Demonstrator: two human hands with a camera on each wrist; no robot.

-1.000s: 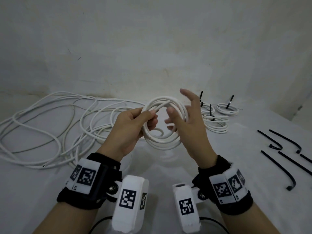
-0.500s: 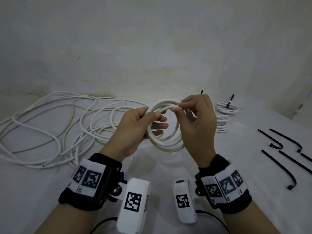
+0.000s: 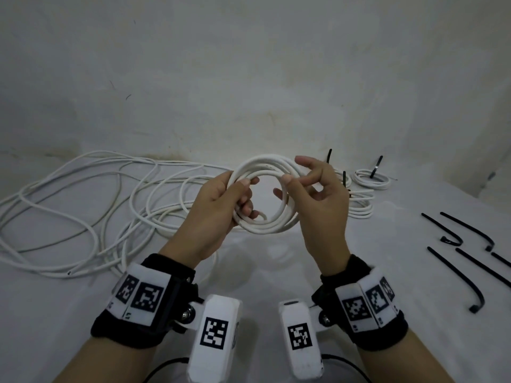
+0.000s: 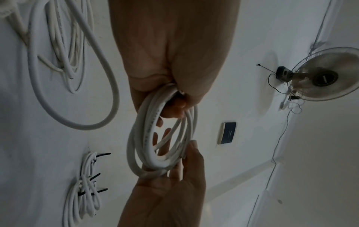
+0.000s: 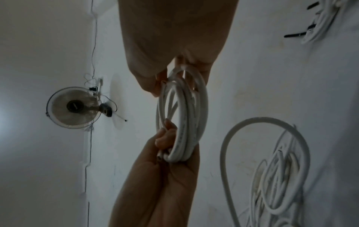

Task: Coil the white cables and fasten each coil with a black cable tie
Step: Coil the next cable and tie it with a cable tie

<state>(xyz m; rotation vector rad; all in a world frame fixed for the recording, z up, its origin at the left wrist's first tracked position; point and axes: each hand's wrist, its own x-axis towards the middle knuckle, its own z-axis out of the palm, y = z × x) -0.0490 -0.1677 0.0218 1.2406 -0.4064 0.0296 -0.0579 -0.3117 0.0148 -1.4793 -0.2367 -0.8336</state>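
Note:
A small white cable coil (image 3: 265, 229) is held upright above the table between both hands. My left hand (image 3: 244, 196) grips its left side, thumb in front and fingers curled through the ring. My right hand (image 3: 291, 176) pinches the right side, thumb on the front strands and index finger raised over the rim. The left wrist view shows the coil (image 4: 143, 138) from the left hand (image 4: 170, 61) down to the right hand (image 4: 174, 192). In the right wrist view the coil (image 5: 186, 122) hangs from the right hand (image 5: 174, 30), and a cut cable end pokes out at the left hand (image 5: 165, 176).
Loose white cables (image 3: 83, 203) sprawl over the left of the white table. Tied coils (image 3: 370, 181) with black ties lie behind the right hand. Several loose black cable ties (image 3: 456, 275) lie at the right. A wall fan (image 4: 326, 76) hangs far off.
My right hand went from open beside the coil to pinching its top, then slid to the right side with the index finger lifted. The left hand kept its grip.

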